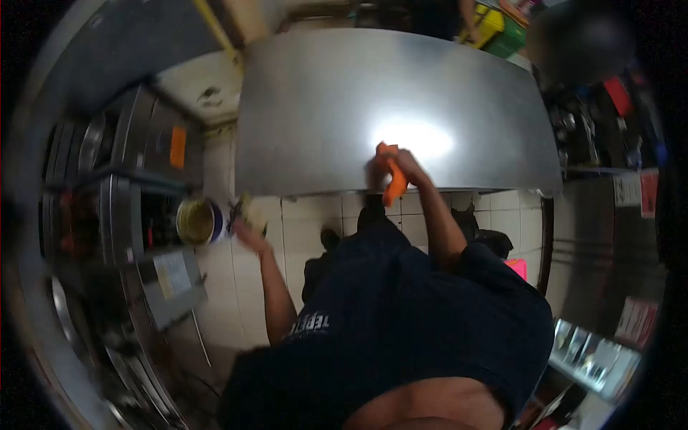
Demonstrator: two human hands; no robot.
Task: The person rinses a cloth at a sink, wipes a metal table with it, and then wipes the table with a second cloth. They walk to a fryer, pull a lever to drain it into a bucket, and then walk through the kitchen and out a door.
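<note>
An orange cloth (395, 188) hangs over the near edge of the steel table (322, 107), with my right hand (410, 166) closed on its upper part. Off to the left, my left hand (249, 238) is low beside the table's near left corner and smeared by motion. A blurred yellow-green thing (252, 213) lies right by its fingers; whether the hand holds it cannot be made out. Just left of that hand is a round bucket (199, 221) with a white and blue side and a yellowish inside.
Metal shelves (125, 208) with pans line the left side. Steel equipment (588, 236) stands at the right. Beyond the table's far edge, a co-worker's arm (467, 18) shows near yellow and green containers (505, 36). A pink object (516, 269) is low at the right.
</note>
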